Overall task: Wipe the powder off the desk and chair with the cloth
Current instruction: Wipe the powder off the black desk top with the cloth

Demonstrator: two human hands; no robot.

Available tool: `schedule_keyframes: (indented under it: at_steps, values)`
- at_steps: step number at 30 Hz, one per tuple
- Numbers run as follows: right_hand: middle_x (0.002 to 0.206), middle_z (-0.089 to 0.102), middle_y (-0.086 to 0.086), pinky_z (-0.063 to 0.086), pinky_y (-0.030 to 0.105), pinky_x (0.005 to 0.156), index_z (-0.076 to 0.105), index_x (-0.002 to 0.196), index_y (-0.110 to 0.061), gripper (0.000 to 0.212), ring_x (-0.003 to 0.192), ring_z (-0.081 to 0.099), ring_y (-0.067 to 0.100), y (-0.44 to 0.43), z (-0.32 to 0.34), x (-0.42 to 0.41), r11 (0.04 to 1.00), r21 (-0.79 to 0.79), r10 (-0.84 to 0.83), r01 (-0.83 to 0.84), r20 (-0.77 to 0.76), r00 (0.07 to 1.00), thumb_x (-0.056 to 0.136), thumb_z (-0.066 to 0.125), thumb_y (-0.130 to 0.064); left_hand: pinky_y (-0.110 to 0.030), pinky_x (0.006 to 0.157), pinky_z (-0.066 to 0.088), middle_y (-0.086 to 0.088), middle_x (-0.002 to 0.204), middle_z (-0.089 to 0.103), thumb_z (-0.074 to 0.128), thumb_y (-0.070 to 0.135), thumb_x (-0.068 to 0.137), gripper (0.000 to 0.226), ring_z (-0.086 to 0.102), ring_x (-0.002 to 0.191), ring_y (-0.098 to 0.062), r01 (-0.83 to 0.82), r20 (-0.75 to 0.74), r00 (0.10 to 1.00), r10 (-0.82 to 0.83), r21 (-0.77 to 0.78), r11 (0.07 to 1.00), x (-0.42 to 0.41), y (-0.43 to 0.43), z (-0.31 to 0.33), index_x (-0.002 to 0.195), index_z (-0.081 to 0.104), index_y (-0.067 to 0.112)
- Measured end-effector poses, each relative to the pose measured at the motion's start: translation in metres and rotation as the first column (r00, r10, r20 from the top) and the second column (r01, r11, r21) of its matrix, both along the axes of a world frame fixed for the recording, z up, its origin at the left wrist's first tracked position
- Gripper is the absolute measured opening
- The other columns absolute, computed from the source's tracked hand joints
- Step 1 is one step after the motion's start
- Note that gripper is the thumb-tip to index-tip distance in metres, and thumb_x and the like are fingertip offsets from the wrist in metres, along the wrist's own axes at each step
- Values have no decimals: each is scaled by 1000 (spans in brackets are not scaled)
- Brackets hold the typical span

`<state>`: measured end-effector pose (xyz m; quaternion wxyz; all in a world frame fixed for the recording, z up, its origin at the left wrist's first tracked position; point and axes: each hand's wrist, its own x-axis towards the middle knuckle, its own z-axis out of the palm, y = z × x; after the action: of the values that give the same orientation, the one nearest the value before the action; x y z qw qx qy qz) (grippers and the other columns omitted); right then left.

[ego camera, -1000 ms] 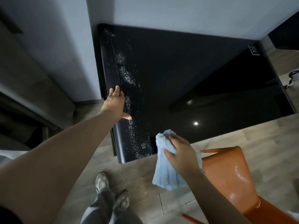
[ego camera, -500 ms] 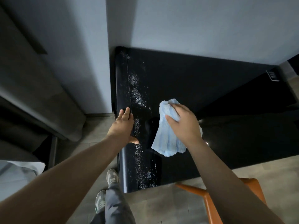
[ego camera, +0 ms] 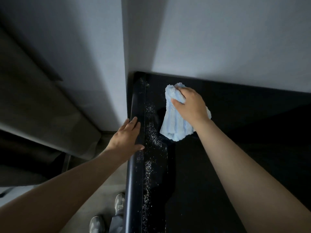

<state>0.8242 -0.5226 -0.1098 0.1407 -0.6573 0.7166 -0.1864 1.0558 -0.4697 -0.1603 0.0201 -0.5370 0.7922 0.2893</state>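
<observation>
A glossy black desk [ego camera: 235, 148] fills the right half of the head view. White powder [ego camera: 151, 135] lies in a strip along its left side, from the far corner to the near end. My right hand [ego camera: 190, 105] grips a light blue cloth [ego camera: 175, 125] bunched at the top, over the desk's far left part, just right of the powder. My left hand [ego camera: 127, 137] rests with straight fingers on the desk's rounded left edge, thumb beside the powder strip. The chair is out of view.
A pale wall [ego camera: 218, 39] rises right behind the desk. A wall corner [ego camera: 124, 73] and a dark cabinet [ego camera: 33, 98] stand to the left. My shoes [ego camera: 117, 206] are on the grey floor beside the desk's left edge.
My right hand carried the cloth from the desk's near end out to its far left part. My view moved over the desk, so the orange chair left the frame. The left hand stayed on the edge.
</observation>
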Motion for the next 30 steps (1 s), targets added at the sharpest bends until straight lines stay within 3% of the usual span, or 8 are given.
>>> schedule_keyframes:
  at_steps: [8, 15, 19, 23, 30]
  values:
    - [131, 58, 4, 46, 34, 95, 55, 132, -17, 45, 117, 55, 24, -100, -22, 11, 996, 63, 64, -62, -34, 997, 91, 61, -33, -29, 119, 10, 5, 160, -15, 70, 53, 75, 109, -9, 148, -18, 59, 6, 998, -60, 77, 995, 5, -28, -14, 154, 4, 18]
    - [147, 46, 0, 42, 43, 103, 43, 143, -22, 53, 132, 44, 26, -144, -58, 17, 976, 211, 76, -44, -144, 987, 94, 54, -40, -25, 117, 10, 8, 158, -19, 70, 52, 75, 108, -9, 148, -15, 65, -34, 998, -61, 107, 992, 7, -32, -25, 153, 2, 21]
    - [152, 38, -1, 42, 46, 104, 36, 147, -24, 58, 136, 39, 30, -148, -71, 20, 961, 272, 112, -47, -229, 967, 95, 47, -47, -24, 117, 10, 7, 158, -20, 68, 54, 76, 108, -7, 148, -15, 76, -30, 997, -73, 105, 992, 8, -32, -30, 153, 2, 21]
    - [157, 29, -1, 36, 44, 108, 36, 148, -23, 58, 142, 31, 27, -137, -75, 18, 970, 231, 135, -75, -257, 957, 96, 46, -47, -25, 117, 11, 6, 158, -20, 67, 55, 76, 107, -5, 148, -16, 81, -27, 997, -78, 107, 991, 7, -32, -29, 153, 2, 20]
    - [154, 34, -2, 42, 44, 102, 39, 146, -24, 56, 135, 40, 30, -109, -74, 20, 966, 234, 176, -111, -275, 945, 96, 46, -47, -29, 119, 14, 5, 159, -20, 68, 51, 78, 107, -4, 149, -18, 85, -13, 996, -84, 148, 985, 5, -33, -21, 154, 0, 19]
